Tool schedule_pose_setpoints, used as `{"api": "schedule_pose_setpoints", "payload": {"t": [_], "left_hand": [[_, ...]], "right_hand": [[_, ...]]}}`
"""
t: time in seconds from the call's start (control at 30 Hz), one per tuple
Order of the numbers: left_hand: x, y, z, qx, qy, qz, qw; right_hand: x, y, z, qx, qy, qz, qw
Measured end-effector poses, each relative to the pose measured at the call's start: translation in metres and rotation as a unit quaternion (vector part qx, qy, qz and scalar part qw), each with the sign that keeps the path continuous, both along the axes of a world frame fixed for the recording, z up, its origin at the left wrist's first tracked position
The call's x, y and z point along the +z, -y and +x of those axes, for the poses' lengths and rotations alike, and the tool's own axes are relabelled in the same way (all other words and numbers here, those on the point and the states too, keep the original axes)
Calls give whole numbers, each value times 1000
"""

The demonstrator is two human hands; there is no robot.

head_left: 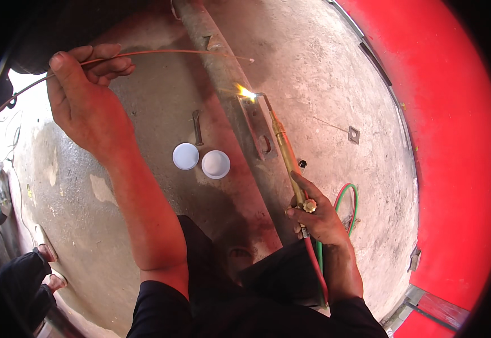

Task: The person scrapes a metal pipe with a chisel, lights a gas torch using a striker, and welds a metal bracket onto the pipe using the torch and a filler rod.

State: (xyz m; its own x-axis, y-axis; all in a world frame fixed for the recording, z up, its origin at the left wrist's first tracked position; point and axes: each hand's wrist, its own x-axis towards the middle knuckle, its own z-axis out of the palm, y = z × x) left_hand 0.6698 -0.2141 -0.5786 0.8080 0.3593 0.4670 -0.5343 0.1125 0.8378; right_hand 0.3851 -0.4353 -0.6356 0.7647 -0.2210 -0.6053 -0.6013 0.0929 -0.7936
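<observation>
1. Head view: left hand (79, 93) fingers pinched on thin filler rod (172, 52), whose tip reaches over the rusty steel bar (228, 84).
2. Right hand (318, 217) closed round brass torch (285, 149); flame (245, 92) touches the bar, below rod tip.
3. Two white caps (200, 160) lie on concrete between hands.

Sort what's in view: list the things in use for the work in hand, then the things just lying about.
In use: left hand pinching thin metal filler rod; right hand gripping lit brass gas torch; long rusty steel bar; red and green hoses.

Lying about: two white round caps; small square metal plate.
</observation>
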Motion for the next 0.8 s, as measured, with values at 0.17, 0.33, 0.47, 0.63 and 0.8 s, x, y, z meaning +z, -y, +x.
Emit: {"api": "schedule_pose_setpoints", "payload": {"t": [0.17,0.33,0.47,0.63,0.8], "left_hand": [[0,1,-1,-1,2,5,1000],[-1,0,-1,-3,7,7,1000],[-1,2,-2,-3,6,3,1000],[-2,2,-1,-9,12,7,1000],[-1,5,-1,-4,11,8,1000]], "right_hand": [[1,1,-2,2,-4,11,1000],[4,-1,-2,-25,10,44,999],[2,-1,-3,-11,25,1,1000],[-4,2,-5,-8,40,15,999],[-1,2,-4,-8,26,1,1000]]}}
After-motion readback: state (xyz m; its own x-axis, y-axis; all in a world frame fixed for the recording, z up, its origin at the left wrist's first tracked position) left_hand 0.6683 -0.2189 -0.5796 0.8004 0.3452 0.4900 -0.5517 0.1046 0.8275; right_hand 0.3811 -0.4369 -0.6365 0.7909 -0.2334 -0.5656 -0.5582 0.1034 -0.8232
